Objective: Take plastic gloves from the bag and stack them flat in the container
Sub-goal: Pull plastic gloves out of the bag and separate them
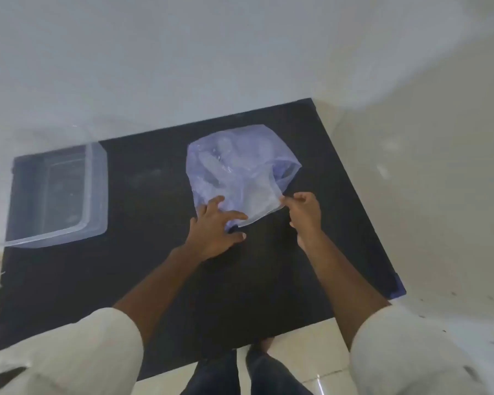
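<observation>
Now left hand (214, 232) spread flat on bag (240, 166) edge, right hand (304, 212) pinching its rim, container (97, 195) well apart.

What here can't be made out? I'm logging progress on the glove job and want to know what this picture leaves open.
Head view only:
- Gloves inside the bag: the translucent, crumpled film blurs them; no count possible.
- Container: its clear walls and the motion blur leave it unclear whether anything lies inside.
- Left hand: its palm covers the bag's near edge.
- Right hand: pinches film, bag's or a glove's, cannot tell.
</observation>
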